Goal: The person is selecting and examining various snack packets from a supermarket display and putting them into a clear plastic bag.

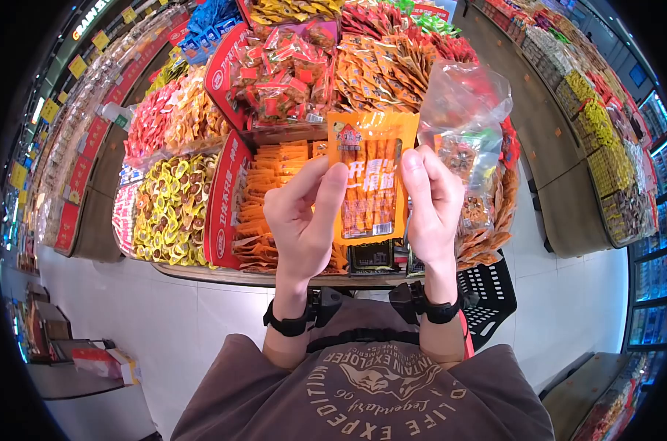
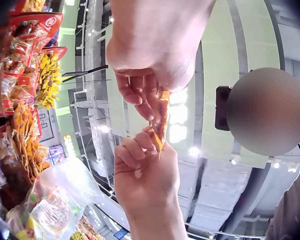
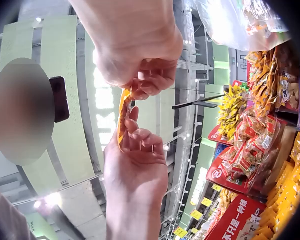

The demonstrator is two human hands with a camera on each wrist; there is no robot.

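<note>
Both hands hold up an orange snack packet (image 1: pixel 370 195) with a clear front, upright over the display stand. Long orange-brown pieces show through its window. My left hand (image 1: pixel 304 213) pinches the left edge, thumb on the front. The right hand (image 1: pixel 433 209) grips the opposite edge the same way. From the left wrist view the packet (image 2: pixel 161 120) appears edge-on between the hands, and its thin side (image 3: pixel 123 115) shows in the right wrist view too. Behind it, similar orange packets (image 1: pixel 264 198) fill a bin just left of the hands.
A clear plastic bag (image 1: pixel 469 92) with packets inside stands right of the hands. Red dividers (image 1: pixel 227 202) separate yellow-wrapped snacks (image 1: pixel 173 202) from the orange ones. Red-labelled packs (image 1: pixel 282 77) are heaped higher up. A black basket (image 1: pixel 488 298) is below the stand's right edge.
</note>
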